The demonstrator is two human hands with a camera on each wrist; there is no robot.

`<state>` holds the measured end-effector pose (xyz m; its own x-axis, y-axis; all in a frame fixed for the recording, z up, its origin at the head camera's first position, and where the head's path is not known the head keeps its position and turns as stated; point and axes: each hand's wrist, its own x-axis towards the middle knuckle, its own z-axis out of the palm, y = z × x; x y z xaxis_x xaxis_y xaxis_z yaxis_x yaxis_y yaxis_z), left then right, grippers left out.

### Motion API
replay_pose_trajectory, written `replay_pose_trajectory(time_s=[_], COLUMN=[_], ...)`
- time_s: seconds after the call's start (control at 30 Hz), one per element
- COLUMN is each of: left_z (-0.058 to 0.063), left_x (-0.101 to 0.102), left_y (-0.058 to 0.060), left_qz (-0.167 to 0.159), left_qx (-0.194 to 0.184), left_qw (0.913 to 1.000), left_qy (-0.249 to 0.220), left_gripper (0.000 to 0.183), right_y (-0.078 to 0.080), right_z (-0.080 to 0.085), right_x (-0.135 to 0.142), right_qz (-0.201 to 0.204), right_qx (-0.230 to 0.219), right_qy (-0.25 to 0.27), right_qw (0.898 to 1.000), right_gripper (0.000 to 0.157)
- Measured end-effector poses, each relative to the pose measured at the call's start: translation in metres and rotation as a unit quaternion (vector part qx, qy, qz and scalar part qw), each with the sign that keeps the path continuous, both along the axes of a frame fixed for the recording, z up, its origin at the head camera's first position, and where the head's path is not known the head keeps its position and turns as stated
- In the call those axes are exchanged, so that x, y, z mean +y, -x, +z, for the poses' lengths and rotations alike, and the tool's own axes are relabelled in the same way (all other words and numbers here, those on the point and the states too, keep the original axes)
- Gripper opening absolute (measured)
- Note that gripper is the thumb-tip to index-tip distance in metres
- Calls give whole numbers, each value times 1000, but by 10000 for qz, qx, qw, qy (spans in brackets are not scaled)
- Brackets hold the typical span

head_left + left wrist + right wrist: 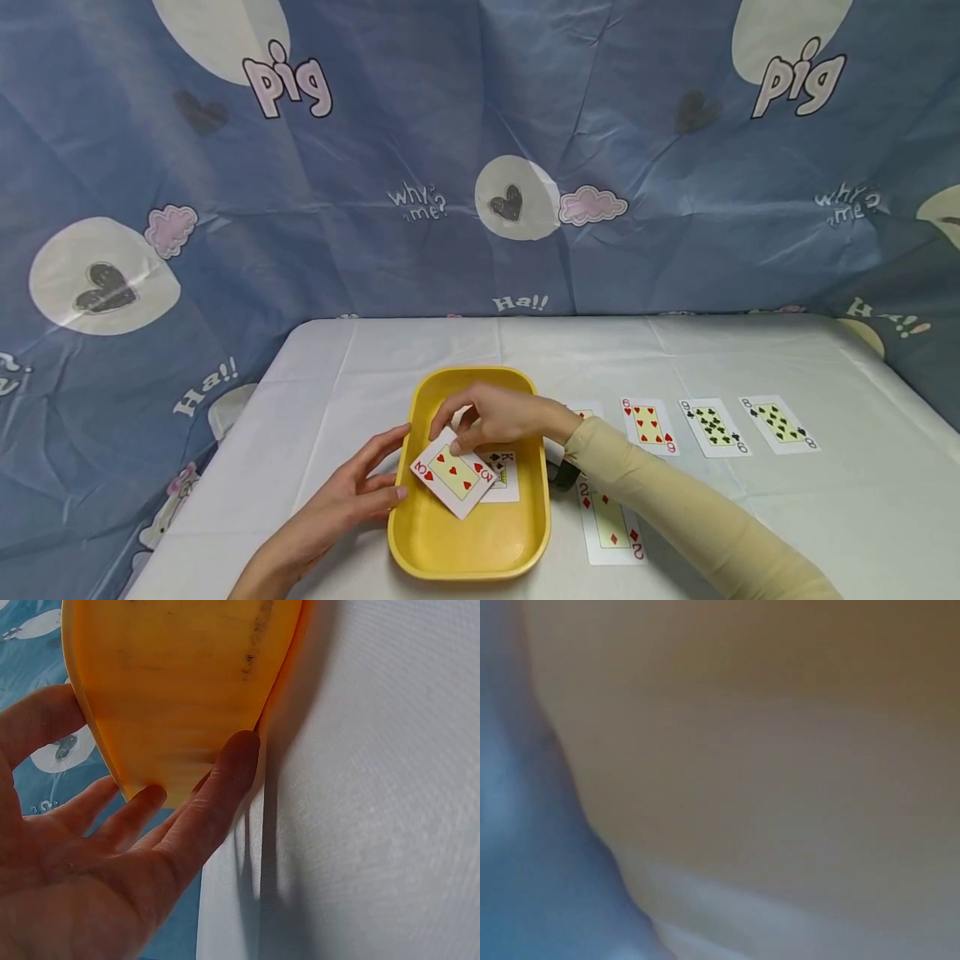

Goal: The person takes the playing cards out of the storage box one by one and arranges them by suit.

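Note:
A shallow yellow tray (468, 560) stands on the white-covered table. My right hand (491, 417) reaches over its right rim and pinches a playing card (453, 475), seemingly the three of hearts, tilted above the tray floor. Beneath it, partly covered, a black-suited king card (506, 487) lies in the tray. My left hand (348, 487) touches the tray's left outer wall with extended fingers and thumb. The left wrist view shows this hand (112, 855) against the yellow wall (172, 697). Blur fills the right wrist view, so the right hand's grip cannot be made out there.
Right of the tray lie a six of hearts (650, 427), a nine of clubs (714, 427) and a black eight card (780, 424). Nearer, a two of diamonds (611, 533) and another red card (585, 409) are partly hidden by the right arm. A blue printed cloth (420, 275) hangs behind.

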<state>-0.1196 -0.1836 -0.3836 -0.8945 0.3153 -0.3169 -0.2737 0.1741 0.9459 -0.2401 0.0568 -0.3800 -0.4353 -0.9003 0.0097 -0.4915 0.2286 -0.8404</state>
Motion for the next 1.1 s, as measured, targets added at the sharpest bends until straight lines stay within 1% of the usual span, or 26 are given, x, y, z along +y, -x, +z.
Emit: replay_pose_trajectory(time_s=[0.1,0.2,0.3,0.4,0.53,0.67,0.87,0.97,1.1], left_z=[0,0,0,0,-1,-1,0,0,0], left_x=[0,0,0,-1,-2,-2,0,1,1], left_y=[0,0,0,0,0,-1,0,1,1], left_qz=[6,-6,-27,-58,-118,-148,-29,26,41], left_qx=[1,2,6,10,35,98,50,7,-15], left_qw=[10000,10000,10000,10000,9999,9998,9999,9999,9999], left_qy=[4,7,12,-1,-48,-67,87,150,140], left_gripper=[71,72,72,71,71,71,71,71,71], right_y=[-2,-4,-4,-2,1,2,2,2,3], right_z=[0,2,4,3,2,4,5,6,9], right_x=[1,2,3,3,4,5,9,11,14], right_qz=[-153,-238,-253,-184,-172,-443,-913,-1167,-1517], right_qx=[-489,-802,-1020,-1135,-1173,-1216,-1218,-1148,-1178], right_qy=[35,86,197,399,666,1029,1713,1947,2231], right_qw=[9987,9965,9943,9926,9907,9862,9734,9671,9557], right_gripper=[24,23,23,22,21,21,27,29,30])
